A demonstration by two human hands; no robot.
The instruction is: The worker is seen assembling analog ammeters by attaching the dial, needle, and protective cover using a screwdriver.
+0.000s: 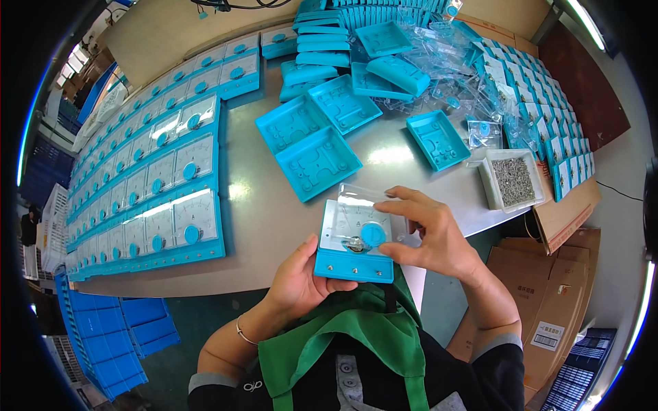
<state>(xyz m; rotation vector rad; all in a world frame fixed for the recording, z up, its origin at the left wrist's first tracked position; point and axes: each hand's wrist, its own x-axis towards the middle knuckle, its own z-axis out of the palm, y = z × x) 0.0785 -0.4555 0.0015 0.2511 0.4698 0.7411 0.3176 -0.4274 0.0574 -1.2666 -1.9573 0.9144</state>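
Your shiny metal counter (248, 236) stands above a dark green floor (199, 329), with a pale wall (627, 198) to your right and a lit tube light (587, 25) at upper right.

L hand (299, 279) partly hid. under meter (353, 268), dial mkgs (357, 214) too sm.

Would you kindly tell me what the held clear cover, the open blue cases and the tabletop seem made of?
Clear cover: glossy, probably plastic; transparent with glare. Open blue cases: likely semi-gloss plastic; integral-looking ribs and posts. Tabletop: perhaps satin metal; grey, with blurred reflections.
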